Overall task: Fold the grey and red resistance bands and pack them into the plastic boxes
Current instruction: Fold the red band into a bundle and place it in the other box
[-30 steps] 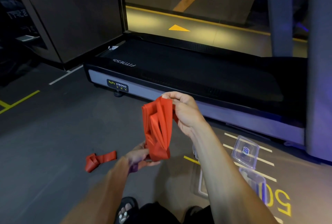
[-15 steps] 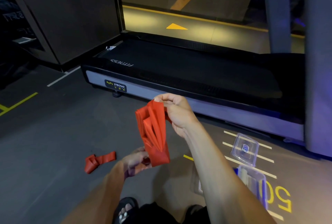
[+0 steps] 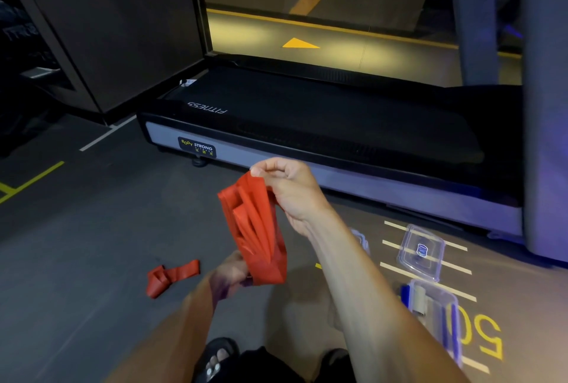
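A red resistance band [image 3: 255, 232], gathered into several folds, hangs upright between my hands. My right hand [image 3: 292, 189] pinches its top end. My left hand [image 3: 233, 272] grips its bottom end from the left. A second red band [image 3: 169, 276] lies crumpled on the floor to the left. On the right, an open clear plastic box [image 3: 436, 312] on the floor holds a grey folded band [image 3: 418, 301]. Its clear lid [image 3: 421, 252] lies just beyond it. No loose grey band shows.
A black treadmill [image 3: 322, 124] runs across the floor just beyond my hands. A dark wall panel [image 3: 123, 29] stands at the back left. Yellow lines and a "50" mark the floor on the right. My sandalled foot [image 3: 215, 361] shows at the bottom.
Both hands have shifted slightly left and down in view with the band; the folds stay bunched and my grips are unchanged.
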A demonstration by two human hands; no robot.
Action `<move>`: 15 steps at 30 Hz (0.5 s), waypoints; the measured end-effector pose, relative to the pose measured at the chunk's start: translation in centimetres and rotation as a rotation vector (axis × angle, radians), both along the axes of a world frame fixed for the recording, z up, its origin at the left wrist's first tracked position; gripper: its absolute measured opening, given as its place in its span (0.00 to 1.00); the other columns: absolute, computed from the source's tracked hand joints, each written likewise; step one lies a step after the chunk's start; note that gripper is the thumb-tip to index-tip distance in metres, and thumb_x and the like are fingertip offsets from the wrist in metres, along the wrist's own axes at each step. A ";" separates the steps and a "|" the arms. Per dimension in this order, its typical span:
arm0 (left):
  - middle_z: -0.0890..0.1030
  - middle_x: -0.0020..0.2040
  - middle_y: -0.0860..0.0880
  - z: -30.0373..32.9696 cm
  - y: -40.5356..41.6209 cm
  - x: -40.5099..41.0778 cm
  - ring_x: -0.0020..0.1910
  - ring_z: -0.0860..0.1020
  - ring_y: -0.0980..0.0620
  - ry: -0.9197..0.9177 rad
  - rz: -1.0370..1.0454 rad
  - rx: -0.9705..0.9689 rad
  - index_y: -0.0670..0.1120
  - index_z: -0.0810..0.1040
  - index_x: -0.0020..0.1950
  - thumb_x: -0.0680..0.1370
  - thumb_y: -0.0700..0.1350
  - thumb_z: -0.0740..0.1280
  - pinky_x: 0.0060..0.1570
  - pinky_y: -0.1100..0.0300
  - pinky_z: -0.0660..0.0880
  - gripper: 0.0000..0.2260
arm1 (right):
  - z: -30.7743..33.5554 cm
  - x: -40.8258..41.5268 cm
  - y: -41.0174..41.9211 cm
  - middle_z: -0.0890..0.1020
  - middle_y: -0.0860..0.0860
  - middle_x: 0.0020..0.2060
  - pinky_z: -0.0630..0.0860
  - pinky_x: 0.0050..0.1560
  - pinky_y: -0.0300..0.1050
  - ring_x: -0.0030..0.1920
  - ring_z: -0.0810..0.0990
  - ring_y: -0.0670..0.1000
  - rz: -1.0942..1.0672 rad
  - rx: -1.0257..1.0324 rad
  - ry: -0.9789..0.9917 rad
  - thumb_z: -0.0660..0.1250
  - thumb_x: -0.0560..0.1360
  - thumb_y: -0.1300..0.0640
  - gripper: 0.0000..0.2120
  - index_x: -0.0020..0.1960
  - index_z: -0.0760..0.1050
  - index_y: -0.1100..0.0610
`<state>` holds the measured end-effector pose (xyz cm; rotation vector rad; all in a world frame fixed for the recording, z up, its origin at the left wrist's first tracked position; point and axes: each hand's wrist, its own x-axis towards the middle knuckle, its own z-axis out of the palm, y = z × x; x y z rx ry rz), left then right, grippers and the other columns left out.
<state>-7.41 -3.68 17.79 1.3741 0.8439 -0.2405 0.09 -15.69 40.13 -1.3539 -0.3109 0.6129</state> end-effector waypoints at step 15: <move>0.79 0.26 0.47 -1.0 1.4 0.2 0.19 0.74 0.55 0.141 0.023 0.101 0.42 0.77 0.39 0.80 0.31 0.62 0.21 0.68 0.67 0.12 | -0.3 1.4 -1.3 0.84 0.56 0.38 0.78 0.35 0.38 0.34 0.81 0.47 -0.097 -0.008 -0.017 0.69 0.79 0.67 0.08 0.42 0.79 0.59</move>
